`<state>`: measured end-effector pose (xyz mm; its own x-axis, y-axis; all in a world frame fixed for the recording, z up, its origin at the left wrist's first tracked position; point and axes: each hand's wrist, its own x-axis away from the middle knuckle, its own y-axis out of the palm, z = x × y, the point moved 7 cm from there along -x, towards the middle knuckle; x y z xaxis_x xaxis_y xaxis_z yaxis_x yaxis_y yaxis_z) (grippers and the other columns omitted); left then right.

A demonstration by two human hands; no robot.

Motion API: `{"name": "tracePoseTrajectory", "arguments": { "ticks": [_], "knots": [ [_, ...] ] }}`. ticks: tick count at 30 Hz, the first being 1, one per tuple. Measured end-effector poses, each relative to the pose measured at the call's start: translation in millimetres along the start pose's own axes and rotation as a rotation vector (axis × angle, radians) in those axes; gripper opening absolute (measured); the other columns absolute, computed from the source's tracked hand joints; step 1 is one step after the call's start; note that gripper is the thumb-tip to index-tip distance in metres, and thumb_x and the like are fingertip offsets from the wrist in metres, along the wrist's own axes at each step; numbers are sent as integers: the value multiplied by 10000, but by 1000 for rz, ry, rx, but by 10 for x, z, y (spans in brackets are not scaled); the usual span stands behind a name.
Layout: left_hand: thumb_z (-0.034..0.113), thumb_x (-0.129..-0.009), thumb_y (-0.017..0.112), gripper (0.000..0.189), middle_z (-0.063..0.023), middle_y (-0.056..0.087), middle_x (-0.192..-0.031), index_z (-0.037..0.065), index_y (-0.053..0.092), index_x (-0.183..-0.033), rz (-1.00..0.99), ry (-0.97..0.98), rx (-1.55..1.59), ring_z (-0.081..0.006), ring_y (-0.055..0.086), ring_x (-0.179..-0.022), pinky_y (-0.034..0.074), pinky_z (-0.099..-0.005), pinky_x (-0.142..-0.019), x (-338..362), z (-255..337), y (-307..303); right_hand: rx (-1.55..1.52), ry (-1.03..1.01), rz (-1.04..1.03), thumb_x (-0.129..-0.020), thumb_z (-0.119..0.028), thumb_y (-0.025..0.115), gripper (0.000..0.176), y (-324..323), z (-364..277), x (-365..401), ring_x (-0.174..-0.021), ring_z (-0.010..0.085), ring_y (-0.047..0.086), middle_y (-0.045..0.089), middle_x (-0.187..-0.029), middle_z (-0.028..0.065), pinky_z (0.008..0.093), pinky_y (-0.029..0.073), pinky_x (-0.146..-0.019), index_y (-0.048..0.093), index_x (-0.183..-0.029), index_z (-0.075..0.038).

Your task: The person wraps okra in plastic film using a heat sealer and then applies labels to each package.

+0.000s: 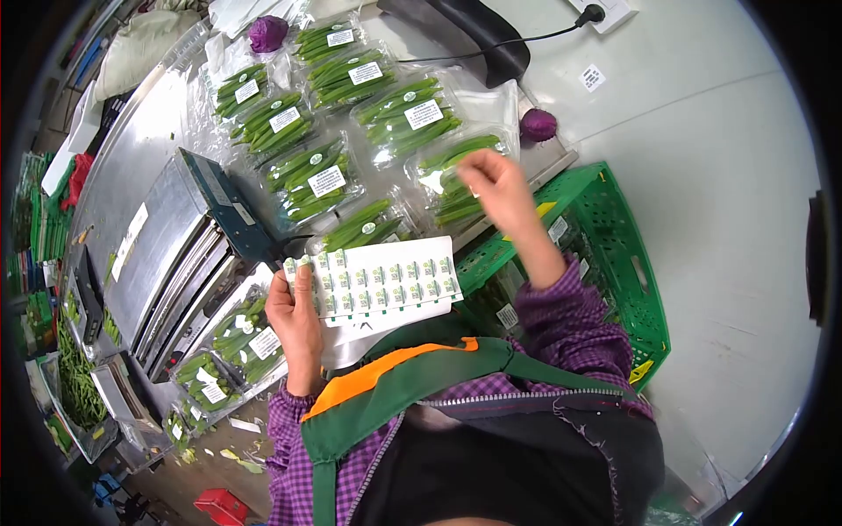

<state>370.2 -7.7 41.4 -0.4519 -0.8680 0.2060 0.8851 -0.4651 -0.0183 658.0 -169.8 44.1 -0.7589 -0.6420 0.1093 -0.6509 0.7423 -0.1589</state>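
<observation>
My left hand (296,326) is closed on the left edge of a white sheet of stickers (386,285), printed with rows of small green-and-white labels. My right hand (498,186) hovers over a clear-wrapped pack of long green pods (456,206), thumb and fingers pinched together. Whatever they hold is too small to make out. Just beyond the sheet, partly covered by it, lies another pack of green pods (360,230). More such packs (320,178) with white printed labels are laid out in rows farther off.
A green crate (627,254) containing wrapped packs stands at right. Purple cabbages (538,125) (267,34) lie near the packs. A metal-topped machine (171,254) stands at left. A black cable (491,50) runs to a power strip (605,13). More packs (250,337) lie lower left.
</observation>
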Motion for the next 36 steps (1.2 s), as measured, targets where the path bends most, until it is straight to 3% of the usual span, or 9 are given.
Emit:
{"name": "tracePoseTrajectory", "arguments": {
  "ticks": [9, 11, 12, 15, 18, 20, 24, 28, 36],
  "knots": [
    [152, -881, 605, 134, 50, 522, -672, 50, 584, -796, 108, -6, -192, -54, 443, -612, 372, -233, -545, 86, -137, -176, 503, 27, 42, -774, -235, 677, 249, -508, 953, -602, -615, 146, 566, 639, -696, 75, 308, 448, -581, 652, -856, -1],
    [231, -846, 643, 222, -57, 478, -621, 32, 562, -792, 137, 356, -585, -135, 427, -590, 389, -316, -531, 202, 63, -149, 671, 89, 1, -783, -258, 677, 255, -448, 855, -552, -650, 192, 605, 666, -755, 106, 324, 462, -611, 661, -855, -14],
    [280, -824, 662, 290, -106, 488, -640, 11, 552, -809, 140, 25, -547, -170, 441, -596, 409, -344, -545, 160, -53, -201, 572, -90, 40, -785, -267, 683, 263, -395, 726, -528, -669, 213, 614, 670, -774, 116, 343, 470, -630, 660, -842, -11],
    [298, -855, 627, 299, -97, 461, -631, 23, 533, -788, 173, 235, -238, -146, 415, -580, 387, -338, -532, 194, 112, -101, 729, -236, 94, -759, -238, 716, 329, -744, 984, -775, -717, 253, 595, 642, -799, 156, 370, 473, -684, 590, -834, 57],
    [286, -878, 597, 276, -115, 603, -754, 11, 572, -887, 114, 173, -165, -152, 562, -670, 451, -309, -614, 179, 40, -186, 849, -411, 139, -809, -196, 653, 268, -1006, 1336, -1110, -684, 258, 538, 596, -790, 129, 370, 445, -663, 541, -871, 40],
    [276, -883, 591, 271, -109, 612, -753, 5, 569, -880, 150, 175, -175, -124, 566, -678, 454, -305, -610, 196, 54, -298, 1224, -305, 107, -841, -267, 579, 277, -426, 453, -679, -727, 353, 601, 647, -856, 216, 415, 461, -690, 654, -893, -5],
    [280, -886, 588, 272, -108, 608, -720, 8, 570, -882, 196, 167, -114, -142, 563, -628, 452, -302, -581, 279, 142, -471, 655, -217, -112, -841, -223, 624, 292, 356, -228, -318, -788, 301, 592, 645, -887, 195, 377, 468, -752, 630, -944, 51],
    [282, -886, 588, 283, -95, 596, -703, 1, 572, -857, 283, 216, -131, -118, 544, -623, 438, -303, -563, 371, 229, -665, 644, -192, -304, -864, -218, 611, 269, 1087, -534, -109, -812, 250, 569, 635, -901, 162, 343, 458, -776, 620, -966, 31],
    [267, -888, 583, 248, -54, 619, -743, 20, 591, -903, 459, 182, -74, -90, 558, -665, 452, -267, -601, 590, 324, -1143, 31, -67, -600, -838, -239, 665, 271, 2002, 445, -387, -656, 246, 575, 633, -773, 131, 350, 475, -642, 556, -931, -9]
  ]
}}
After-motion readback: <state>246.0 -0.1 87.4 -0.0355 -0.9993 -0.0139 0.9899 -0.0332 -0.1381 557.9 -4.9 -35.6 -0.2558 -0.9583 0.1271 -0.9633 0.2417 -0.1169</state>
